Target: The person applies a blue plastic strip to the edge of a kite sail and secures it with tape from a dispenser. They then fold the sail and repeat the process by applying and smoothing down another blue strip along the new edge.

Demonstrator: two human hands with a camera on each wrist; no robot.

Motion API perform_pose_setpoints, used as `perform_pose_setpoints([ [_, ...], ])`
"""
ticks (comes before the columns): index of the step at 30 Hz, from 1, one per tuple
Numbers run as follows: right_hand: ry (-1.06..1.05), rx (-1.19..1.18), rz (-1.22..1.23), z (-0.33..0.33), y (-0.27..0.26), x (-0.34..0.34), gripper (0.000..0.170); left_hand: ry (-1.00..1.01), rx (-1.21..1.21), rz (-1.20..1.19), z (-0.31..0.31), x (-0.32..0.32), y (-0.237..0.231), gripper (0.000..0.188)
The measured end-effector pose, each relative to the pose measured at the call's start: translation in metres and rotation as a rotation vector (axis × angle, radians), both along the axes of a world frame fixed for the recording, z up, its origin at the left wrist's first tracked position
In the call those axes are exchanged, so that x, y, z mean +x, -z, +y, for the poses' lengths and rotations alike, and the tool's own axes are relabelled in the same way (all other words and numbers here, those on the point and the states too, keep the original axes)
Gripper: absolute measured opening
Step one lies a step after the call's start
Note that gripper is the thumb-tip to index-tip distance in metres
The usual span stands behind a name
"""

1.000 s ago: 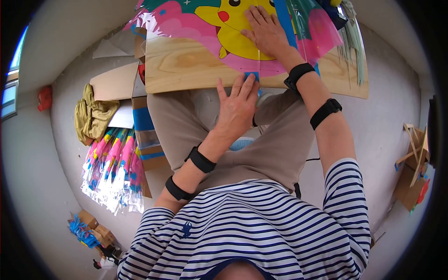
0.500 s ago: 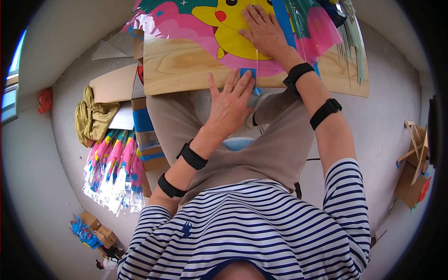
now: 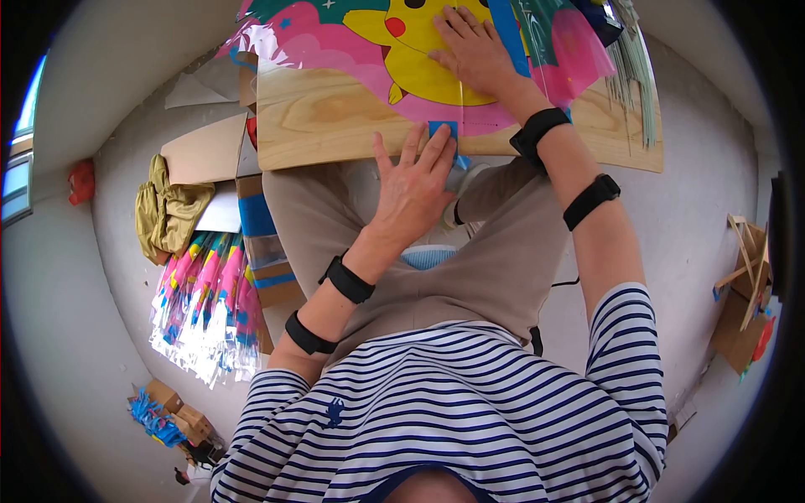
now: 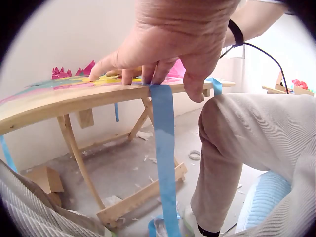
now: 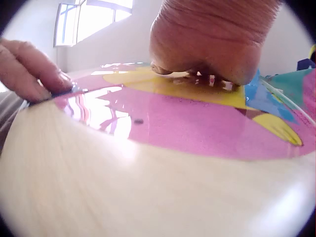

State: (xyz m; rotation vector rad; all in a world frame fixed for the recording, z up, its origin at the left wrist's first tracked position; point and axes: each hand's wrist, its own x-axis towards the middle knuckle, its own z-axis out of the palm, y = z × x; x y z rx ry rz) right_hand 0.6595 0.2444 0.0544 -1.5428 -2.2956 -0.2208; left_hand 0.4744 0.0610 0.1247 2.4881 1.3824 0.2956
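A glossy printed sheet [image 3: 360, 75] with a yellow cartoon figure on pink lies over the wooden table [image 3: 319, 134]. My right hand [image 3: 482, 59] rests flat on the yellow part, fingers spread, beside a long blue strip [image 3: 509, 38]. At the near table edge my left hand [image 3: 411, 189] has its fingertips on a short blue strip [image 3: 443, 130]. In the left wrist view, a blue strip [image 4: 164, 148] hangs from the edge below the left hand [image 4: 173, 39]. In the right wrist view, the right palm [image 5: 207, 44] is down on the sheet [image 5: 168, 118].
Thin pale sticks [image 3: 633, 84] lie at the table's right end. To the left stand an open cardboard box [image 3: 201, 151], a gold cloth [image 3: 168, 205] and a bundle of folded printed film [image 3: 210, 302]. Cardboard and wood pieces [image 3: 742, 293] lean at the far right.
My left hand has shifted slightly left along the near edge, exposing more of the short blue strip. The sheet and table edge have moved slightly in view; my right hand remains on the sheet.
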Motion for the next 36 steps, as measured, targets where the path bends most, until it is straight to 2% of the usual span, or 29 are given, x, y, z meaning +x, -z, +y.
perform_pose_setpoints([
  [3,-0.095,-0.049,0.078,-0.016,-0.025,0.005,0.052,-0.007,0.006,0.002,0.000,0.001,0.000,0.079],
  [6,-0.284,-0.046,0.147,-0.053,-0.039,0.014,0.043,-0.012,0.021,-0.006,-0.001,0.002,0.003,0.079],
  [12,-0.164,-0.183,0.468,-0.117,-0.065,0.020,0.023,-0.017,0.021,-0.002,-0.001,0.003,0.000,0.077],
  [16,-0.158,-0.131,0.520,-0.123,-0.054,0.009,0.017,-0.014,0.031,-0.009,-0.002,0.003,0.003,0.077],
  [36,-0.090,-0.207,0.589,-0.114,-0.038,-0.004,0.014,-0.009,0.074,-0.093,-0.011,0.008,0.013,0.076],
])
